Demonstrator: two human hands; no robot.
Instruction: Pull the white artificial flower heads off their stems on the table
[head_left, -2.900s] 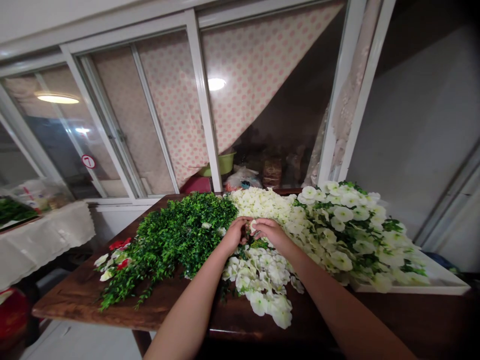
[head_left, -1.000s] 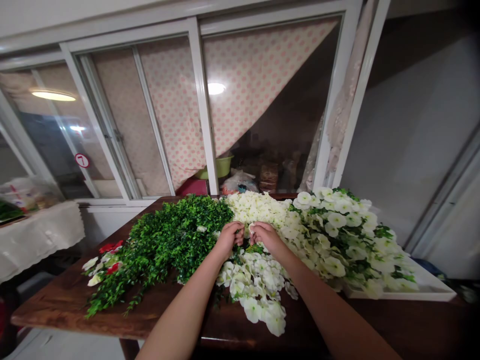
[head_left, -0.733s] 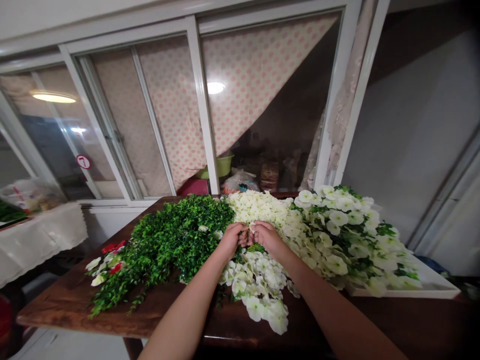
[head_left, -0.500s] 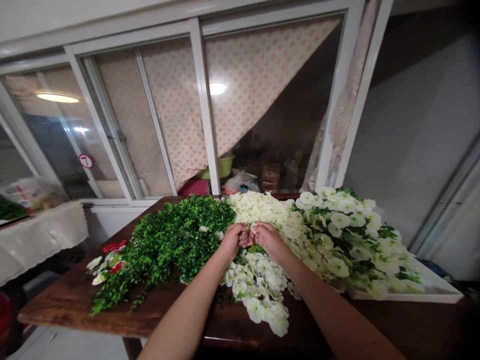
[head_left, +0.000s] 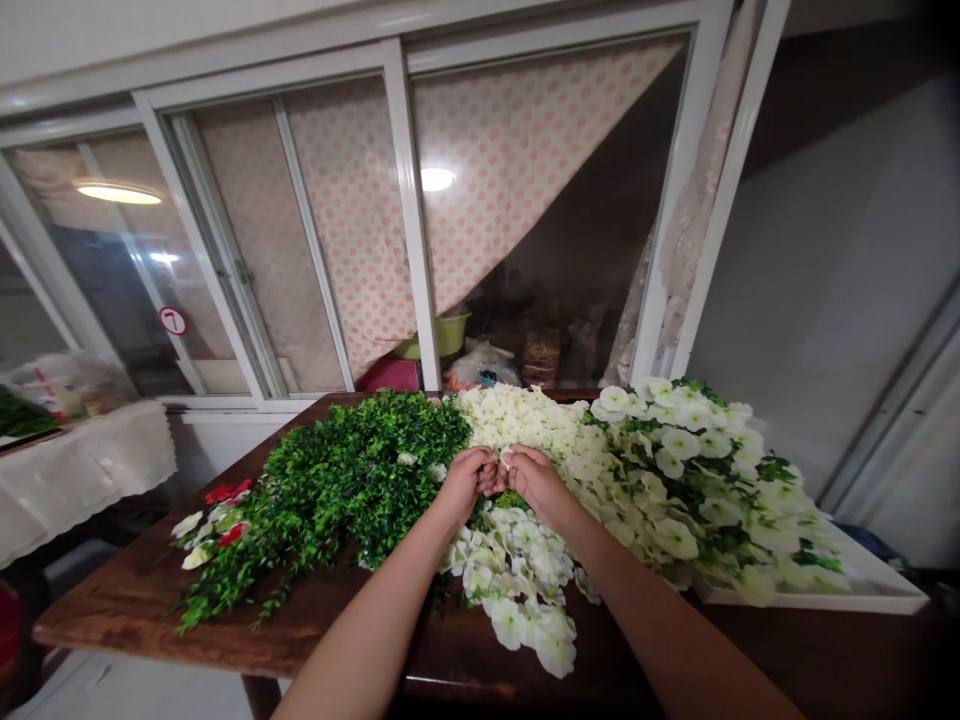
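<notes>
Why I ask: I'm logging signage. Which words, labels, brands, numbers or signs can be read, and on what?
"7", or a hammer symbol (I cannot tell which): round red-and-white sign on the window.
Too blurred to read: any print on the bags at far left or the bag behind the glass.

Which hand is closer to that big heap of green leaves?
Left. The left hand is beside the right edge of the green leaves; the right hand is farther right, among the white flowers.
</notes>
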